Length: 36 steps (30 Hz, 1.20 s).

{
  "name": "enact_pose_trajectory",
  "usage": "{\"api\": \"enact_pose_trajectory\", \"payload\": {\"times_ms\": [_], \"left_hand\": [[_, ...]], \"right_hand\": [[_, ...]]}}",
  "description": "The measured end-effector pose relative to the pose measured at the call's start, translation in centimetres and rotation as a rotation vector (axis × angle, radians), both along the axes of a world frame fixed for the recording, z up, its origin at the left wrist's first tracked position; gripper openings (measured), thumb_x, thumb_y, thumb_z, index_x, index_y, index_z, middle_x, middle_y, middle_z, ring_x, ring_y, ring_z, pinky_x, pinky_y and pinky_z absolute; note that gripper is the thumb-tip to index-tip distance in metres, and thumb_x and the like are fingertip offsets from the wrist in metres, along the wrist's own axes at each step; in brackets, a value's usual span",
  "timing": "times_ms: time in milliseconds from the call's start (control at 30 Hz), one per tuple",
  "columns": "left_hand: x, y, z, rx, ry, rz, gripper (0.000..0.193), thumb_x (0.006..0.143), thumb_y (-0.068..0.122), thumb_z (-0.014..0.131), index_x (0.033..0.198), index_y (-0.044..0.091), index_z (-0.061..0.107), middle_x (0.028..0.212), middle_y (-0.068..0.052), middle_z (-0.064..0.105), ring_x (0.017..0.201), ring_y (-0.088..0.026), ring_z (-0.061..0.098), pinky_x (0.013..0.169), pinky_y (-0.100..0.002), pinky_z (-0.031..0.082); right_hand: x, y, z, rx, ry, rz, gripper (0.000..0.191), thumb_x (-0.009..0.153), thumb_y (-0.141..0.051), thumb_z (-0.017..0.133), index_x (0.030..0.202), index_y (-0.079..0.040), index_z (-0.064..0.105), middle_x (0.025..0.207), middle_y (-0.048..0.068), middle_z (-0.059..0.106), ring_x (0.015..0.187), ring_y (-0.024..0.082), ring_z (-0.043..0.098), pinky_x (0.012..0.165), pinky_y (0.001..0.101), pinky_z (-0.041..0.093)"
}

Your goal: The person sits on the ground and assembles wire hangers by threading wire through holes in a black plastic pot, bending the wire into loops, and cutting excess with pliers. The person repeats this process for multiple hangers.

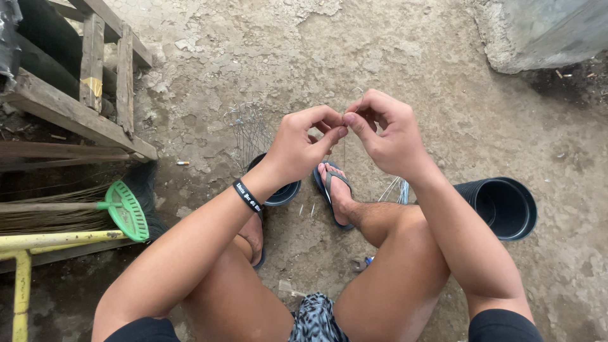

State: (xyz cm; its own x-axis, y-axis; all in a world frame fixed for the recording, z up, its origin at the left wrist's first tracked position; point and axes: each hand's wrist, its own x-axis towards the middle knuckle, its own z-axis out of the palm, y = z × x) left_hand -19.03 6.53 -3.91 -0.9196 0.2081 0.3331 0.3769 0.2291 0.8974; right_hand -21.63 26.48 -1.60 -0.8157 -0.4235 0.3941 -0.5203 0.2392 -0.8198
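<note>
My left hand [301, 147] and my right hand [386, 130] meet at the fingertips in front of me. Together they pinch a thin wire [345, 142], which hangs down between them and is hard to make out. My left wrist wears a black wristband [247, 196]. A coil of thin wire [248, 126] lies on the cracked concrete ground just beyond my left hand. More thin wires [394, 188] show beside my right leg. I sit with both knees up, and my right foot rests in a dark flip-flop [332, 192].
A small black pot [284, 192] sits under my left wrist, and a larger stack of black pots [503, 207] lies on its side at the right. A wooden pallet [88, 69], a green-headed broom [125, 210] and a yellow frame [25, 253] are at the left. A concrete block [538, 31] stands at the top right.
</note>
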Motion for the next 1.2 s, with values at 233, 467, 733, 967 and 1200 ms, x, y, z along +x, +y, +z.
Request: {"api": "enact_pose_trajectory", "payload": {"times_ms": [233, 467, 733, 967, 1200], "left_hand": [[-0.5, 0.1, -1.1, 0.108, -0.108, -0.024, 0.009, 0.095, 0.009, 0.074, 0.101, 0.002, 0.073, 0.085, -0.003, 0.073, 0.076, -0.008, 0.067, 0.062, -0.027, 0.059], [-1.2, -0.3, -2.0, 0.371, -0.178, -0.047, 0.011, 0.096, 0.009, 0.074, 0.106, 0.002, 0.073, 0.094, -0.002, 0.075, 0.084, -0.008, 0.07, 0.071, -0.025, 0.062], [-1.3, -0.7, -2.1, 0.477, -0.196, -0.08, 0.015, 0.097, 0.006, 0.074, 0.11, 0.0, 0.071, 0.102, -0.007, 0.074, 0.094, -0.013, 0.074, 0.076, -0.03, 0.068], [-1.4, -1.0, -1.7, 0.512, -0.222, -0.122, 0.017, 0.1, 0.003, 0.067, 0.117, -0.001, 0.069, 0.107, -0.008, 0.074, 0.097, -0.015, 0.074, 0.085, -0.032, 0.069], [-1.1, -0.9, -1.5, 0.467, -0.122, -0.076, 0.016, 0.102, 0.001, 0.067, 0.118, -0.001, 0.068, 0.105, -0.007, 0.073, 0.098, -0.014, 0.074, 0.087, -0.032, 0.068]], "right_hand": [[0.1, -0.1, -0.3, 0.17, 0.134, -0.048, 0.006, 0.1, -0.003, 0.073, 0.101, 0.001, 0.068, 0.087, 0.004, 0.061, 0.074, 0.008, 0.053, 0.067, 0.0256, 0.046], [-0.4, 0.6, -0.6, -0.118, -0.11, 0.187, 0.015, 0.102, -0.002, 0.069, 0.117, 0.001, 0.064, 0.11, 0.004, 0.067, 0.103, 0.009, 0.064, 0.092, 0.0258, 0.055], [-0.1, 0.5, -1.2, -0.019, -0.066, 0.126, 0.016, 0.098, -0.001, 0.074, 0.112, -0.001, 0.065, 0.104, 0.003, 0.07, 0.094, 0.008, 0.065, 0.083, 0.0257, 0.055], [0.3, 0.0, 0.1, 0.054, 0.164, 0.095, 0.012, 0.096, 0.005, 0.072, 0.105, -0.002, 0.067, 0.103, 0.007, 0.066, 0.091, 0.013, 0.066, 0.079, 0.0269, 0.054], [1.3, -0.6, 1.1, 0.21, 0.309, 0.007, 0.015, 0.085, -0.003, 0.08, 0.098, -0.004, 0.072, 0.091, 0.007, 0.059, 0.078, 0.015, 0.06, 0.067, 0.0283, 0.051]]}}
